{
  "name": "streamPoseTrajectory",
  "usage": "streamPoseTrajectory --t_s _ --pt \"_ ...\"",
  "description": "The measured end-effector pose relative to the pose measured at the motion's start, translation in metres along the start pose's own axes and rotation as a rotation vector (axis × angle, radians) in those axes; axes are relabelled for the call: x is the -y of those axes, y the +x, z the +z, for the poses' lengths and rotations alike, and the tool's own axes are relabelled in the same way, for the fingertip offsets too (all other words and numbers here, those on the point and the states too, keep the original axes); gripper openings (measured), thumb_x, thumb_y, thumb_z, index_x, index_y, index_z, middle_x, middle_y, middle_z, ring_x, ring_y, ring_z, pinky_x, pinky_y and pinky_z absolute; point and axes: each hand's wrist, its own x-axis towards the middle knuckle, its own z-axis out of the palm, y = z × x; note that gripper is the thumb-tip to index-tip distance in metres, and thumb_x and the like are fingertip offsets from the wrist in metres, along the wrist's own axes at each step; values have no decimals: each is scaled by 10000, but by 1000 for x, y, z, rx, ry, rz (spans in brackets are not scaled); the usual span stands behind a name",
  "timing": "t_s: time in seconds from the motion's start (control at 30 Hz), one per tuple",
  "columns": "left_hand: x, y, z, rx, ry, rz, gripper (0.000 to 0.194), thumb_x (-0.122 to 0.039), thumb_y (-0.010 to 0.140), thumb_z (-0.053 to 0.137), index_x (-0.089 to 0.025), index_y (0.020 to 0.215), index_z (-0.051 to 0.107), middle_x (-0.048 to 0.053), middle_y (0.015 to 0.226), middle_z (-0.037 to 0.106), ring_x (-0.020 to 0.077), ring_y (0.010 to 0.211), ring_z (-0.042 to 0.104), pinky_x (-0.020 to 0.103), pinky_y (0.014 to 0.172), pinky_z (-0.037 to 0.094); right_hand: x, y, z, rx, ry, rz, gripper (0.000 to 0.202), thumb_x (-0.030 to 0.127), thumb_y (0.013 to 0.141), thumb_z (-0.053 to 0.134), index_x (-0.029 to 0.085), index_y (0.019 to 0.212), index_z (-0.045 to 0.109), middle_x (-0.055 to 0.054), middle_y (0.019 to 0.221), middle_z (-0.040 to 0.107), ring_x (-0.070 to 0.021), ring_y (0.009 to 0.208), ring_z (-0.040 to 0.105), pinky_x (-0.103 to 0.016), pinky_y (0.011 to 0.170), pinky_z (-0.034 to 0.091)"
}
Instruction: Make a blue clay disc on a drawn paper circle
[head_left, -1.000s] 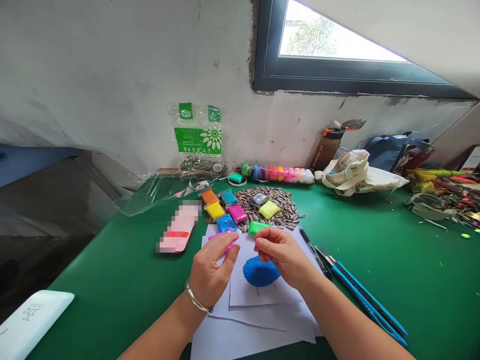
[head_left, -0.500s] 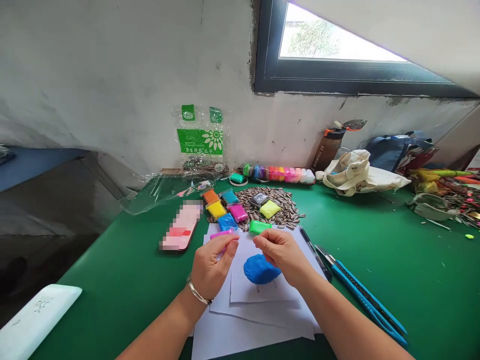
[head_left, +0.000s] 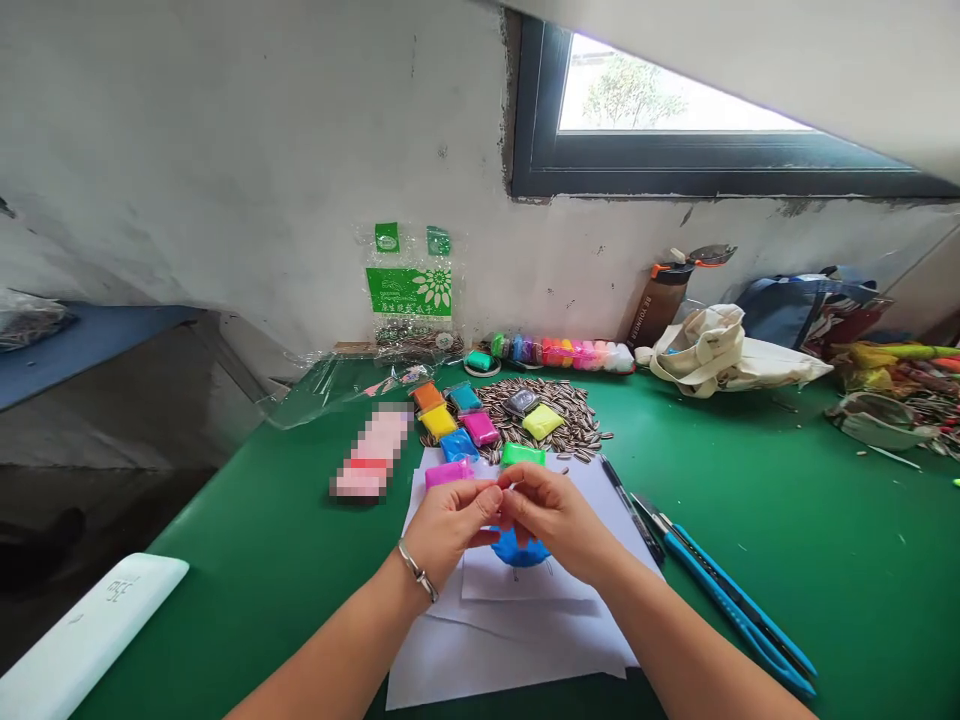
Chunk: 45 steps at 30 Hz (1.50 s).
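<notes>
The blue clay (head_left: 521, 554) could be dented if the left hand (head_left: 448, 517) or right hand (head_left: 561, 519), grips pinched together, any contents indiscernible, were lowered.

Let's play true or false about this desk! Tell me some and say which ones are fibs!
1. The left hand and right hand partly hide the blue shape. True.
2. The silver bracelet is on the right arm. False: the silver bracelet is on the left arm.
3. The yellow-green packet lies on the seeds. True.
4. The cloth bag is purple. False: the cloth bag is cream.
5. The bottle is behind the cloth bag. True.
</notes>
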Motion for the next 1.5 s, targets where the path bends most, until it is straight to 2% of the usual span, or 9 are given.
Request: streamPoseTrajectory --t_s 0.1,0.2,0.3,0.43,0.7,1.0,1.13,1.3,1.5 --pt "8 -1 0 -13 -116 -77 426 -498 667 743 -139 893 701 65 798 706 174 770 675 253 677 515 -4 -2 1 -43 -242 -68 126 299 839 522 198 839 598 55 576 474 -80 510 418 -203 471 311" --pt "17 1 -3 -68 -185 -99 437 -464 590 806 -127 849 705 57 729 698 152 677 663 235 623 506 -5 -1 2 -39 -390 -88 127 249 827 515 207 893 614 58 568 467 -83 520 395 -207 479 294" --pt "22 5 -6 -105 -162 -79 440 -446 536 837 -116 797 705 45 658 681 124 570 625 214 542 479 -5 1 2 -50 -316 -34 170 257 807 534 201 960 584 55 596 490 -91 542 427 -205 492 325" --pt "23 7 -9 -121 -74 -17 414 -435 543 831 -112 763 697 46 660 684 122 542 608 223 524 469 -2 3 -1 -64 -212 59 156 313 804 531 166 795 581 26 647 515 -94 565 455 -207 493 359" --pt "23 8 -10 -56 6 13 368 -401 551 823 -112 739 694 3 583 638 100 514 554 220 524 443 -3 4 0 -27 -282 86 157 280 790 542 161 692 578 24 626 530 -83 539 461 -191 478 361" --pt "16 8 -12 -54 64 69 376 -467 578 787 -114 627 667 -1 541 603 88 489 509 210 502 423 1 3 1 -3 -196 178 209 310 804 524 154 675 578 14 611 564 -77 493 483 -189 456 350" --pt "20 9 -14 -78 46 38 400 -484 581 788 -108 673 688 27 599 646 108 520 568 224 533 456 0 4 1 -12 -221 186 189 308 778 550 153 674 578 18 603 550 -79 496 475 -191 455 357" --pt "24 10 -16 -78 -69 -13 444 -512 620 761 -137 849 697 40 717 684 134 573 628 243 558 484 2 5 -2 -36 -194 191 224 346 786 549 153 679 587 27 560 517 -77 490 453 -186 445 336" --pt "17 9 -15 -73 75 -2 412 -503 571 784 -114 660 682 25 562 644 95 462 556 202 473 439 1 3 -1 -19 -195 208 196 321 789 537 152 702 584 24 588 533 -71 487 455 -182 430 309"
